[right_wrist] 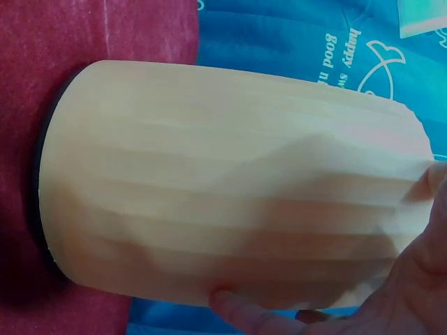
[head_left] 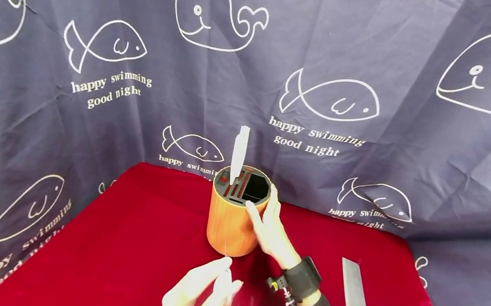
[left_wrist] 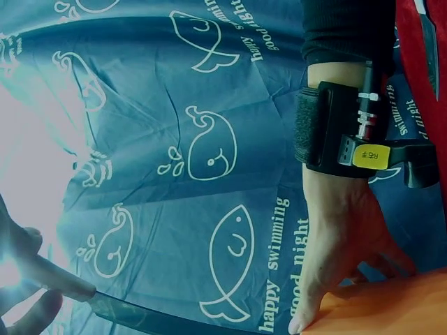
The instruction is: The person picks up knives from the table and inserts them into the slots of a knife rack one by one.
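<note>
In the head view, a round wooden knife block [head_left: 229, 230] stands upright on the red cloth, with a dark slotted top. My right hand [head_left: 274, 231] grips its right side near the rim, thumb toward the front and fingers farther back. The right wrist view shows that hand [right_wrist: 398, 293] against the block's pale wall [right_wrist: 209, 181]. My left hand [head_left: 199, 299] is in front of the block and pinches a knife by its handle. In the left wrist view the knife's blade [left_wrist: 147, 317] points toward the block; from the head it appears nearly edge-on.
A white-handled knife [head_left: 239, 152] sits in one of the block's slots, handle up. To the right, a cleaver [head_left: 353, 291] with a white handle lies on the red cloth [head_left: 124, 262]. A grey-blue curtain [head_left: 255, 91] with white fish and whale drawings hangs behind and at the sides.
</note>
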`<state>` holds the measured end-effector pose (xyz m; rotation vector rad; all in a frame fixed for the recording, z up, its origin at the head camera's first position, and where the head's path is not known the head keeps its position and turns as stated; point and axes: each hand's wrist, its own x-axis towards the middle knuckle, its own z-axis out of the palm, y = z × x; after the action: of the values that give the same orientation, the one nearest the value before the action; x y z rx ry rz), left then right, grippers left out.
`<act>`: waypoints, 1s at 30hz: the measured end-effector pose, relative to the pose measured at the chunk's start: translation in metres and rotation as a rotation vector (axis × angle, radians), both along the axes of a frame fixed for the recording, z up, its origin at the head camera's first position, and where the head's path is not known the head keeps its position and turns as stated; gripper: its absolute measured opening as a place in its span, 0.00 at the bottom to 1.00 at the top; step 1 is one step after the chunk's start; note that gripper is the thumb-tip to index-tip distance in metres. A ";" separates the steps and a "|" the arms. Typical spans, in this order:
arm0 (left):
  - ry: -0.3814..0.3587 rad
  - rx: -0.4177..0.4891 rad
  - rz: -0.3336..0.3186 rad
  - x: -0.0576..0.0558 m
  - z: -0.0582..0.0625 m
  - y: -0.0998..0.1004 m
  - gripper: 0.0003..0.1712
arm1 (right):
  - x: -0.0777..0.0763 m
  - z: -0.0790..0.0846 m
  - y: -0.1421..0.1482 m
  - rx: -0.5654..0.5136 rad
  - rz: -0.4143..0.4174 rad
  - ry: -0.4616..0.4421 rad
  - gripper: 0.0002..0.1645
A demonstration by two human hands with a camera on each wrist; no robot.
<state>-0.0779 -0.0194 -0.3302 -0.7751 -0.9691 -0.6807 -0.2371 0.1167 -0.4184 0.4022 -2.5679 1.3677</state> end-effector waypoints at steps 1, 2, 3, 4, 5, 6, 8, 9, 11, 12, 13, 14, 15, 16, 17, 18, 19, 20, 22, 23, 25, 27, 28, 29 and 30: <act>-0.004 0.000 0.003 0.000 0.000 0.000 0.11 | 0.000 0.000 0.000 0.000 -0.001 -0.003 0.53; -0.004 0.002 0.004 0.000 0.001 0.000 0.11 | -0.001 0.001 0.000 0.001 -0.002 -0.002 0.53; -0.003 0.003 0.006 0.000 0.001 0.000 0.12 | -0.001 0.001 0.000 0.003 -0.002 -0.003 0.54; 0.000 0.004 0.007 0.000 0.002 0.000 0.12 | -0.001 0.001 0.000 0.002 -0.004 -0.008 0.54; 0.000 0.006 0.010 0.000 0.003 0.000 0.12 | -0.002 0.002 0.000 0.003 -0.007 -0.011 0.54; 0.002 0.007 0.015 0.000 0.004 -0.001 0.12 | -0.002 0.002 0.000 0.002 -0.007 -0.013 0.54; 0.004 0.008 0.020 0.000 0.005 -0.001 0.13 | -0.002 0.001 0.000 -0.001 -0.006 -0.014 0.53; 0.005 0.009 0.024 0.000 0.006 -0.002 0.13 | -0.001 0.001 0.000 -0.005 -0.006 -0.016 0.53; 0.000 0.010 0.030 0.001 0.008 -0.003 0.13 | 0.000 0.000 0.001 -0.010 -0.003 -0.022 0.53; 0.001 0.011 0.031 0.001 0.009 -0.004 0.13 | 0.000 0.000 0.001 -0.014 0.001 -0.021 0.52; 0.004 0.014 0.032 0.001 0.010 -0.004 0.13 | 0.001 -0.001 0.001 -0.015 0.002 -0.024 0.52; 0.009 0.016 0.033 0.001 0.010 -0.005 0.12 | 0.001 -0.001 0.001 -0.016 0.003 -0.026 0.52; 0.014 0.017 0.031 0.000 0.010 -0.005 0.12 | 0.002 -0.001 0.001 -0.023 0.007 -0.028 0.52; 0.018 0.018 0.030 -0.001 0.009 -0.005 0.12 | 0.001 -0.001 0.001 -0.029 0.014 -0.021 0.51; 0.024 0.021 0.030 -0.002 0.008 -0.006 0.12 | 0.002 -0.001 0.001 -0.033 0.017 -0.016 0.51; 0.029 0.021 0.029 -0.003 0.006 -0.006 0.12 | 0.002 -0.001 0.001 -0.034 0.019 -0.009 0.51; 0.033 0.022 0.032 -0.004 0.004 -0.006 0.11 | 0.002 -0.001 0.001 -0.038 0.023 -0.004 0.51; 0.040 0.023 0.031 -0.005 0.003 -0.006 0.11 | 0.001 0.000 0.001 -0.040 0.027 0.005 0.51; 0.044 0.030 0.036 -0.007 0.001 -0.006 0.12 | 0.001 0.001 0.001 -0.040 0.029 0.019 0.51; 0.048 0.034 0.038 -0.008 0.001 -0.006 0.12 | 0.002 0.001 0.001 -0.031 0.017 0.011 0.51; 0.056 0.040 0.040 -0.009 0.003 -0.006 0.13 | 0.002 0.002 0.001 -0.021 0.002 0.003 0.51; 0.057 0.047 0.047 -0.010 0.005 -0.006 0.14 | 0.003 0.002 0.000 -0.009 -0.014 -0.006 0.50; 0.063 0.051 0.049 -0.010 0.006 -0.006 0.14 | 0.004 0.002 0.000 -0.004 -0.020 -0.014 0.50; 0.063 0.052 0.049 -0.010 0.006 -0.006 0.14 | 0.004 0.002 0.000 0.000 -0.026 -0.021 0.50; 0.067 0.052 0.044 -0.011 0.007 -0.007 0.14 | 0.004 0.002 0.000 -0.003 -0.021 -0.018 0.50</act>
<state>-0.0885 -0.0261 -0.3233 -0.7244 -0.9019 -0.6353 -0.2335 0.1167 -0.4165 0.3627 -2.5767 1.3740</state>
